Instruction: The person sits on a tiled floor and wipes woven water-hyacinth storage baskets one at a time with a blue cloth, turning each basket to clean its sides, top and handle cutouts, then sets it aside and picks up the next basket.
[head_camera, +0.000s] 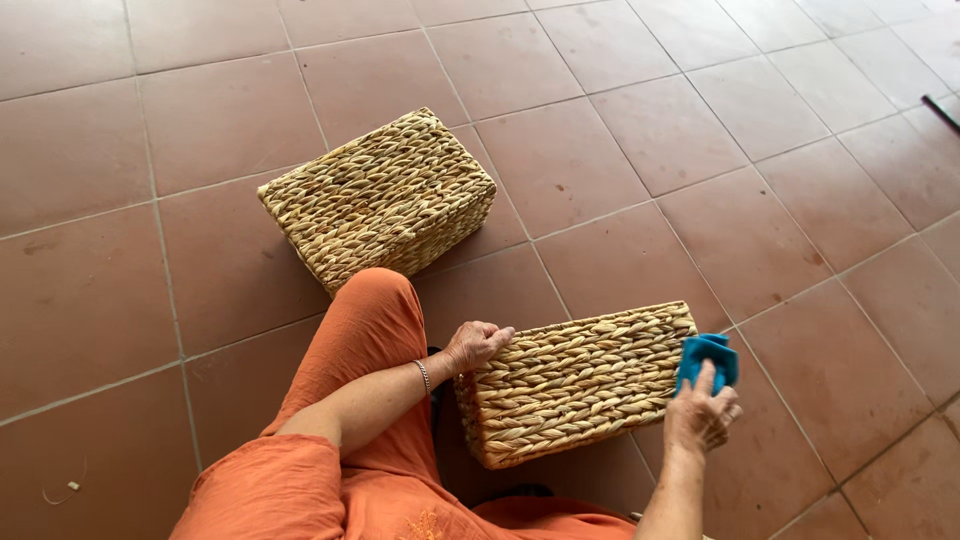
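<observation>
Near woven basket (575, 380) lying long axis left-to-right between hands, left hand (478, 345) curled over its left end, right hand (700, 415) pressing blue cloth (706, 360) against its right end.

Second woven basket (380, 200), terracotta floor tiles (700, 150)

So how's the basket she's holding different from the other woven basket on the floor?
The near basket is touched by both hands: the left hand grips one end, and the right hand presses a blue cloth to the other end. The far basket sits alone, untouched, beyond the knee. The near one lies roughly crosswise in the view; the far one is angled. Both are rectangular, woven from the same straw-coloured fibre, showing closed faces, on the tiled floor.
</observation>
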